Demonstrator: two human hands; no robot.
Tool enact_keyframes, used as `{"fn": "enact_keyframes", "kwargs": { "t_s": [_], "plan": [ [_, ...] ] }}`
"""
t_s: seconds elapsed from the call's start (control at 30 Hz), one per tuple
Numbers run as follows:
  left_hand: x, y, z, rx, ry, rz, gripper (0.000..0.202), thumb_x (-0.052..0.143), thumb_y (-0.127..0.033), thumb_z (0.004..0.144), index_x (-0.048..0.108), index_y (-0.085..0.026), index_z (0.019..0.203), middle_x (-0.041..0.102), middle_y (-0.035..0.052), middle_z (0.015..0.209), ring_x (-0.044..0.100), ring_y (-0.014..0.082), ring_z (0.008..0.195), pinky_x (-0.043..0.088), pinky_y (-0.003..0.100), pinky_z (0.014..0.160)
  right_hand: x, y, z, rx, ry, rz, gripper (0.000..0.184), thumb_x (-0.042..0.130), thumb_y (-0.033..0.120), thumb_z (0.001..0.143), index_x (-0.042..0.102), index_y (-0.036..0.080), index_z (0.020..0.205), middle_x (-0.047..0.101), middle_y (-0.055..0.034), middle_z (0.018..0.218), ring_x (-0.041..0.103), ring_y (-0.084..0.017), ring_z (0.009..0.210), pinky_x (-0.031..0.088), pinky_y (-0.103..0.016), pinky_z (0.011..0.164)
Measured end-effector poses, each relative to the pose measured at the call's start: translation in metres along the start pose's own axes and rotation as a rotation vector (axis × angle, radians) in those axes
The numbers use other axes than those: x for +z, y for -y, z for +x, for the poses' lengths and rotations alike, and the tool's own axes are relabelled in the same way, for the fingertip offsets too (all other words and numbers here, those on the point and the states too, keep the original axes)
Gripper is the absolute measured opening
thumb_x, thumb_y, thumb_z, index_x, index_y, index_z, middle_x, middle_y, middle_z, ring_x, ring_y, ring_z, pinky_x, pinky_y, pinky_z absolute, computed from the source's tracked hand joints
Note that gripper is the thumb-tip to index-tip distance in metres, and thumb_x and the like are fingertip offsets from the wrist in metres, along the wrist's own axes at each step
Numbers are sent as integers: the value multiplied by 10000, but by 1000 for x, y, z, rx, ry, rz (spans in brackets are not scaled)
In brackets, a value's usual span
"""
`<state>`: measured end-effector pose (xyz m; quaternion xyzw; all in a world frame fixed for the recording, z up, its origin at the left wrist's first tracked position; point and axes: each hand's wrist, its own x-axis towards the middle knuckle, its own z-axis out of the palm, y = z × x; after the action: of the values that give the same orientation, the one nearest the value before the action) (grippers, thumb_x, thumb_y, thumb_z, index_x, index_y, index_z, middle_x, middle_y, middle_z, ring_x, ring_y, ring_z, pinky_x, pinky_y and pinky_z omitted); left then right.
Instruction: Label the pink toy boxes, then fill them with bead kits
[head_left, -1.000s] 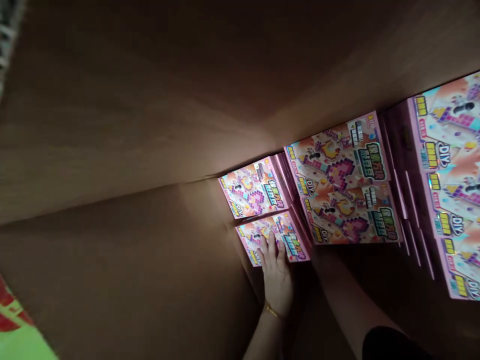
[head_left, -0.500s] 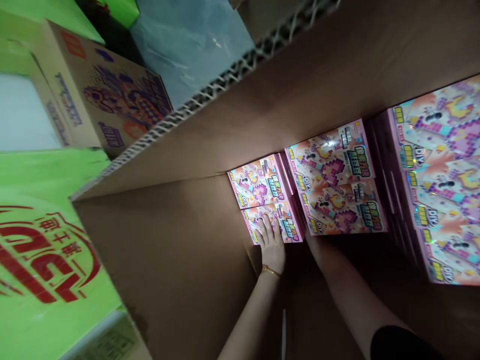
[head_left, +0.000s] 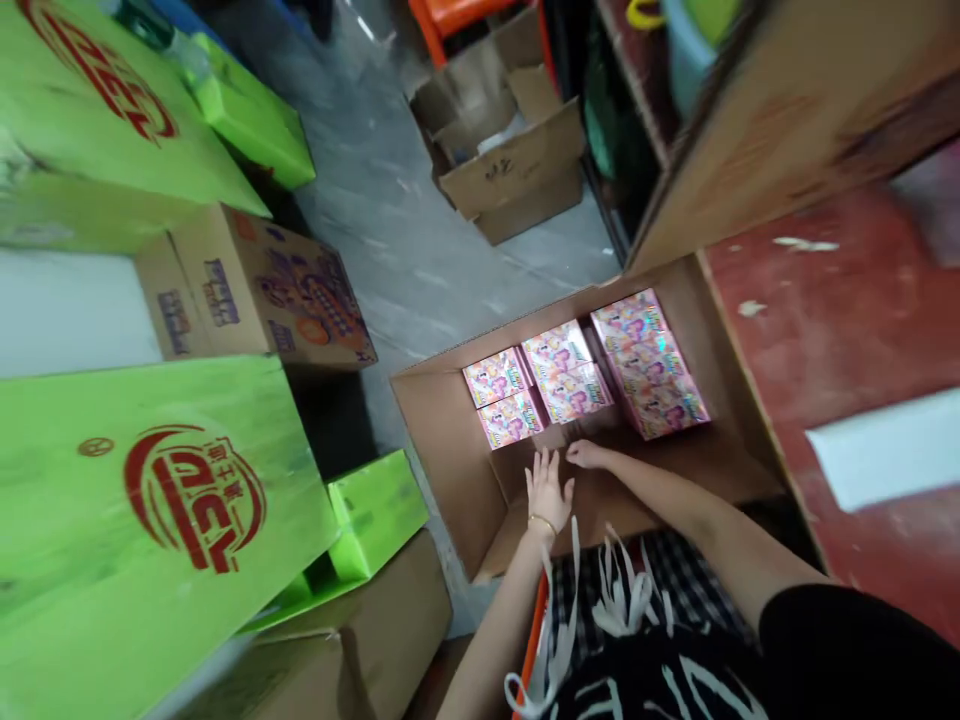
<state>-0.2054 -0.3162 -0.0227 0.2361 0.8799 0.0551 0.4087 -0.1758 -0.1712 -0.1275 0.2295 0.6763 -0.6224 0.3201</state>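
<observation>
my left hand [head_left: 547, 495] spreads empty; right hand [head_left: 587, 454] curls, hold unclear; beyond, pink rectangular cardboard boxes [head_left: 510, 419] abut, probably for stability.

Pretty roomy on the near side of the carton [head_left: 442, 440], over the bare strip [head_left: 607, 500] in front of the pink boxes [head_left: 559, 350]. Partly taken up though, with the left hand [head_left: 547, 493] and right hand [head_left: 589, 454] close together right there. Wide open from above, so could reach straight down. Could maybe squeeze into the dark gap between the middle and right stacks; way tighter between left and middle. Forget going in behind, packed close to the far wall [head_left: 517, 335]. Watch out for the big raised flap [head_left: 810, 110] at the far right corner, and the plaid cloth [head_left: 682, 580] crowding the near edge.
</observation>
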Motion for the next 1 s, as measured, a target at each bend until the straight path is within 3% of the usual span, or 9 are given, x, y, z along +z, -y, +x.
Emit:
{"fn": "enact_keyframes", "kwargs": {
  "t_s": [0.17, 0.3, 0.4, 0.5, 0.6, 0.7, 0.77, 0.87, 1.0],
  "plan": [
    [8, -52, -98, 129, 114, 69, 616, 524, -238, 877, 463, -145, 1483, 296, 155, 1620, 196, 329, 1525, 113, 568, 1230, -64, 17, -123, 19, -369, 161, 219, 533, 304, 989, 665, 134, 1028, 713, -63, 975, 685, -153, 841, 573, -361, 842],
    [4, -76, -124, 289, 199, 200, 574, 490, -172, 866, 541, -212, 1436, 384, 139, 1581, 289, 340, 1493, 177, 535, 1223, -90, -15, -258, 68, -715, 325, 203, 522, 257, 950, 705, 170, 962, 745, -67, 916, 701, -169, 819, 578, -321, 816],
    [-4, -95, -115, 459, 240, 323, 561, 451, -160, 887, 529, -176, 1442, 345, 159, 1598, 265, 323, 1506, 155, 522, 1232, -70, -59, -360, 208, -992, 455, 153, 560, 230, 941, 691, 152, 931, 727, -55, 861, 681, -144, 752, 576, -298, 763],
    [-11, -116, -102, 580, 254, 418, 549, 486, -208, 897, 514, -127, 1439, 314, 188, 1606, 272, 340, 1501, 171, 551, 1222, -17, -96, -436, 380, -1203, 579, 164, 574, 271, 970, 653, 129, 958, 688, -25, 847, 652, -114, 709, 571, -288, 718],
    [-14, -127, -97, 633, 264, 476, 536, 521, -256, 896, 528, -121, 1415, 367, 194, 1580, 355, 332, 1463, 241, 545, 1201, 43, -114, -473, 491, -1260, 670, 220, 568, 333, 985, 637, 126, 952, 660, -3, 819, 628, -98, 670, 560, -266, 661],
    [-12, -129, -102, 667, 278, 513, 506, 551, -261, 876, 574, -132, 1364, 427, 180, 1548, 422, 301, 1425, 287, 497, 1190, 85, -120, -482, 499, -1222, 697, 211, 596, 324, 969, 644, 126, 915, 663, -7, 833, 640, -110, 718, 565, -283, 699],
    [-8, -133, -107, 680, 286, 526, 470, 586, -254, 845, 624, -142, 1299, 495, 170, 1500, 478, 300, 1381, 332, 488, 1168, 94, -124, -482, 462, -1189, 686, 181, 626, 303, 949, 657, 130, 907, 678, -18, 886, 654, -129, 804, 568, -318, 777],
    [2, -156, -112, 706, 277, 502, 387, 602, -236, 828, 680, -177, 1202, 603, 132, 1400, 552, 284, 1311, 399, 469, 1132, 87, -138, -487, 395, -1143, 666, 149, 658, 284, 926, 673, 136, 924, 692, -26, 940, 661, -147, 872, 560, -351, 842],
    [11, -225, -96, 743, 168, 398, 387, 572, -240, 896, 627, -170, 1274, 603, 121, 1391, 529, 234, 1331, 403, 398, 1138, 81, -173, -517, 383, -1138, 671, 156, 642, 284, 936, 672, 135, 969, 692, -37, 977, 662, -158, 905, 552, -373, 871]
  ]
}}
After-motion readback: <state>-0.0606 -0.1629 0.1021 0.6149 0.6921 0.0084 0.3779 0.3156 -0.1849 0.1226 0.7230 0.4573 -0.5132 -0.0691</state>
